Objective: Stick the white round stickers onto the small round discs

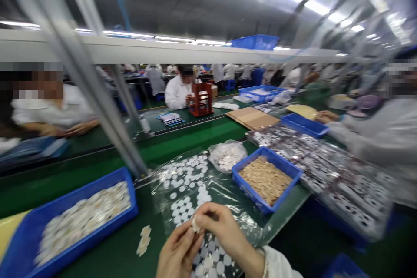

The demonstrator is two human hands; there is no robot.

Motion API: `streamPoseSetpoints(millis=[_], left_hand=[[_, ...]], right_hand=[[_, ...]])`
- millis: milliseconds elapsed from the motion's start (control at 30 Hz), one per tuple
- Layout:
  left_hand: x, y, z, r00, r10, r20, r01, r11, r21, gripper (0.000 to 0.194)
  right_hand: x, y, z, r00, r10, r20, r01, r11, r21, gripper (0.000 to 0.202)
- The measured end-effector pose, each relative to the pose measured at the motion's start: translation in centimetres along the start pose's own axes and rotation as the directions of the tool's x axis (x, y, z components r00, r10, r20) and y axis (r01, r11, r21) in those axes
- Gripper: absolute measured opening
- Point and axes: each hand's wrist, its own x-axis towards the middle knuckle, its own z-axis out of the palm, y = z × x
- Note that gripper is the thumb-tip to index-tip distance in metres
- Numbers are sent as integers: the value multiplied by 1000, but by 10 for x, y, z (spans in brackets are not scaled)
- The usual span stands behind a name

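Observation:
My left hand (178,253) and my right hand (224,236) meet low in the middle, both pinching one small pale round disc (196,224) between the fingertips. Under them lies a clear plastic sheet (192,184) dotted with several white round stickers. A few loose pale discs (143,239) lie on the green table just left of my left hand. The view is blurred.
A blue bin of pale discs (81,219) sits at the left, a blue bin of tan discs (265,179) at the right, a clear bag of discs (227,155) between. Shiny part trays (325,165) stretch right. Slanted metal posts (97,91) rise ahead. Other people work across and beside.

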Motion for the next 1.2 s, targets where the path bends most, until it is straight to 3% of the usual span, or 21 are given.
streamPoseSetpoints(millis=[67,233,400,600,833,1200], left_hand=[[-5,5,7,997,74,13,-72,994,-87,18],[-17,13,5,967,129,222,-100,986,-134,29],[-22,11,-4,951,138,276,-98,983,-153,30],[-21,13,-3,937,173,305,-128,978,-163,26],[-26,16,-2,937,194,292,-158,977,-140,27],[-28,15,-3,940,207,271,-191,978,-83,25]], right_hand=[[-2,-4,2,997,-69,20,70,996,-58,21],[-9,-14,5,963,-253,91,269,920,-284,15],[-15,-14,5,930,-358,79,361,856,-370,4],[-17,-20,0,863,-470,188,503,757,-417,6],[-16,-25,2,830,-526,188,552,722,-417,6],[-14,-29,1,847,-486,216,531,750,-394,5]])
